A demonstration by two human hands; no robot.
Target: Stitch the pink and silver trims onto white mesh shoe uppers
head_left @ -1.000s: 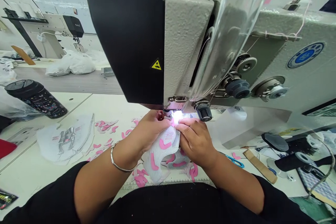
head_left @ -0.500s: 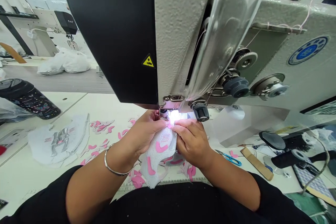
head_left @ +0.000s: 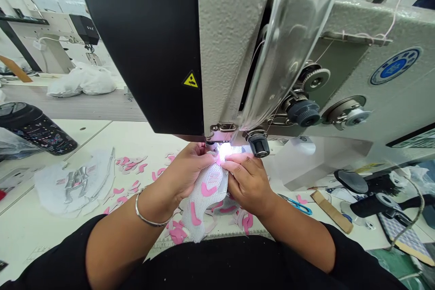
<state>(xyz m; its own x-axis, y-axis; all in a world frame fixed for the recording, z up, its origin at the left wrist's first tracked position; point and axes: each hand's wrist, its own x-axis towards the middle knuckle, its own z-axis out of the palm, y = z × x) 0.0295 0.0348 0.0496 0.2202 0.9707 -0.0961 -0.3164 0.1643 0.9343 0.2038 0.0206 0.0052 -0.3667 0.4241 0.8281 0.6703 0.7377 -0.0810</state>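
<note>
White mesh panel point(head_left: 205, 204) pinched at the presser foot point(head_left: 217, 141)

Your left hand point(head_left: 185, 174) and right hand point(head_left: 249, 186) clench it from both sides, fingertips close together on its top edge under the sewing machine point(head_left: 231, 54) (the lamp's glare hides the needle). Pink appliqué pieces point(head_left: 208, 189) sit on the mesh, more lie loose on the white table point(head_left: 84, 253), and blue-handled snips point(head_left: 298, 206) rest near your right hand.

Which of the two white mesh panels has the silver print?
The white mesh panel lying flat on the white tabletop; the panel held by the left hand and right hand shows pink pieces, no silver.
</note>
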